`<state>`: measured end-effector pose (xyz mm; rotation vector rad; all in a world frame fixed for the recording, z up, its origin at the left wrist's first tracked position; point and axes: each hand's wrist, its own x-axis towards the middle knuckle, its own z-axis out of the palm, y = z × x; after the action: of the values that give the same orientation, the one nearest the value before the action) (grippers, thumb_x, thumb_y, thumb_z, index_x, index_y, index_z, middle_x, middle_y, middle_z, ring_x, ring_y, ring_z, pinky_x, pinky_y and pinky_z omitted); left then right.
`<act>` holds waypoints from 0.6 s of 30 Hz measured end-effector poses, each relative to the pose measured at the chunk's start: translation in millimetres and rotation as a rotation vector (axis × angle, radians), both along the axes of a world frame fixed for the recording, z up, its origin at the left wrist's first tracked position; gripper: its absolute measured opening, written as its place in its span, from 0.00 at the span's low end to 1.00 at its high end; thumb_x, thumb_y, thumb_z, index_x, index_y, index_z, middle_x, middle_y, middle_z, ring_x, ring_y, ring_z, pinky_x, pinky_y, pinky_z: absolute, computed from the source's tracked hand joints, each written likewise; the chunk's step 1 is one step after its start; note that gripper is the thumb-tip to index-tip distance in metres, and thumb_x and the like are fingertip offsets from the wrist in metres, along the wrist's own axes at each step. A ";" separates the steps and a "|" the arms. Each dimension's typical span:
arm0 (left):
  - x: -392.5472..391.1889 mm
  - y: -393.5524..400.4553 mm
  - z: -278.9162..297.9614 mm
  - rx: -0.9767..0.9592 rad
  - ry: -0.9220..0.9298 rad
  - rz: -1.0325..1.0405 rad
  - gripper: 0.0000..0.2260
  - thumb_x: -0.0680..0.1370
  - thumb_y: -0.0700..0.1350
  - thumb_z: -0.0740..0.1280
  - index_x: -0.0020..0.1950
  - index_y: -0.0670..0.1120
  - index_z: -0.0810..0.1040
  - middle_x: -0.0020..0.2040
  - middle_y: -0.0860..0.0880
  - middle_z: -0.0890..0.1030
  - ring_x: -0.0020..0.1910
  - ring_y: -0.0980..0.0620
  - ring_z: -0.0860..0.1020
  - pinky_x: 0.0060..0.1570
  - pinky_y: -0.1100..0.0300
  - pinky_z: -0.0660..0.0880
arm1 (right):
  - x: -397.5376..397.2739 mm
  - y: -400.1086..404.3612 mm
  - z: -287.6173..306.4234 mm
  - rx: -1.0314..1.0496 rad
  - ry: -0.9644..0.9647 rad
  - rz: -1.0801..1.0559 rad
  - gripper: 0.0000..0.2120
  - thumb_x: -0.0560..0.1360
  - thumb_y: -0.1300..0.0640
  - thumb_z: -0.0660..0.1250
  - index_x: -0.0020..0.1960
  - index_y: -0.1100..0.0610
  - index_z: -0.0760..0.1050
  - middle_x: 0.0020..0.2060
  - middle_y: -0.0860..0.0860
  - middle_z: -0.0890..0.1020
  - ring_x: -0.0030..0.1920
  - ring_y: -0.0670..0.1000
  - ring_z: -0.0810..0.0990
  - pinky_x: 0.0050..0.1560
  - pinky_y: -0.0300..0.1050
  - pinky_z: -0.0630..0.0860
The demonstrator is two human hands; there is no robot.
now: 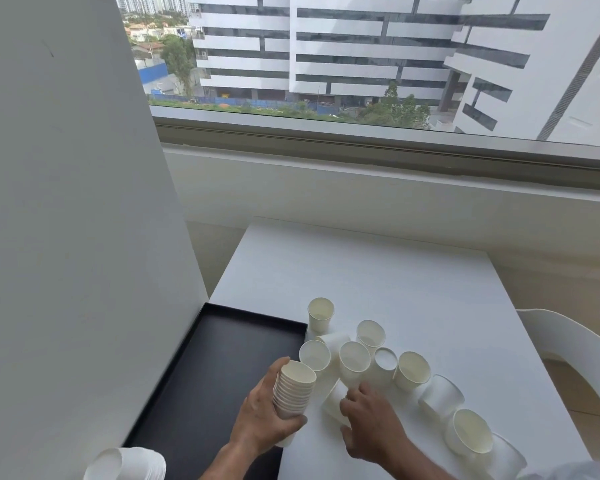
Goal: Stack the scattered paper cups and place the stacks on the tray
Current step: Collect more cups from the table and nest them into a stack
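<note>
Fingers of the left hand (264,415) wrap the nested stack (293,393), keeping it upright to receive more. Right hand (371,427) fingers curl onto a tipped cup (333,401), apparently the next addition; the tray (201,382) lies just left.

The paper cups (354,362) are matt off-white, with thin rolled rims and smooth sides. The stack (293,393) shows the same dull paper, its rims ribbed one over another. The tray (222,358) at nine o'clock is black with a faint satin sheen, likely plastic. The tabletop (378,278) is smooth white laminate, softly reflective. The chair (568,344) at three o'clock looks like glossy white plastic.
</note>
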<state>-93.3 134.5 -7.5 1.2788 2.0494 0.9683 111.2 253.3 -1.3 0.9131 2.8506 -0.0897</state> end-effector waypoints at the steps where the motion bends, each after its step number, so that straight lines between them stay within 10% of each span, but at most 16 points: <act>1: -0.3 -0.2 0.2 0.001 -0.001 0.002 0.44 0.59 0.57 0.77 0.71 0.70 0.60 0.51 0.64 0.80 0.48 0.60 0.79 0.50 0.60 0.79 | 1.6 -0.5 1.0 0.019 0.032 0.001 0.11 0.58 0.46 0.72 0.35 0.51 0.76 0.35 0.47 0.80 0.41 0.53 0.79 0.35 0.45 0.77; 4: -0.8 -0.7 1.2 0.004 -0.004 0.005 0.44 0.59 0.57 0.77 0.71 0.70 0.61 0.51 0.63 0.80 0.48 0.59 0.80 0.50 0.60 0.79 | 0.8 2.5 0.5 -0.019 0.154 -0.035 0.17 0.61 0.47 0.71 0.48 0.50 0.77 0.46 0.48 0.80 0.49 0.54 0.78 0.43 0.47 0.80; 8: -0.4 -2.5 1.4 0.001 -0.002 -0.008 0.44 0.60 0.57 0.77 0.71 0.69 0.60 0.52 0.63 0.80 0.48 0.59 0.79 0.50 0.60 0.79 | -3.9 3.2 -6.1 -0.224 -0.006 -0.069 0.29 0.73 0.51 0.65 0.71 0.44 0.59 0.76 0.49 0.58 0.72 0.57 0.61 0.60 0.53 0.76; 15: 3.3 -3.3 -1.4 -0.018 0.012 -0.046 0.44 0.60 0.58 0.77 0.71 0.70 0.59 0.52 0.63 0.79 0.49 0.58 0.79 0.52 0.58 0.79 | 5.2 0.0 -7.0 -0.252 0.124 -0.134 0.08 0.77 0.49 0.63 0.54 0.50 0.73 0.57 0.47 0.76 0.60 0.52 0.73 0.54 0.46 0.71; 18: 4.5 -3.5 -1.8 -0.024 0.011 -0.060 0.44 0.60 0.58 0.76 0.71 0.72 0.59 0.53 0.65 0.79 0.50 0.59 0.79 0.54 0.57 0.79 | 11.5 0.8 4.9 -0.303 0.460 -0.258 0.05 0.76 0.50 0.68 0.47 0.51 0.77 0.45 0.44 0.77 0.54 0.48 0.72 0.53 0.41 0.70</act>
<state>-88.8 131.0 -9.3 1.3285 2.0129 0.9087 122.6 254.2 3.5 1.3225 2.9609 -0.8360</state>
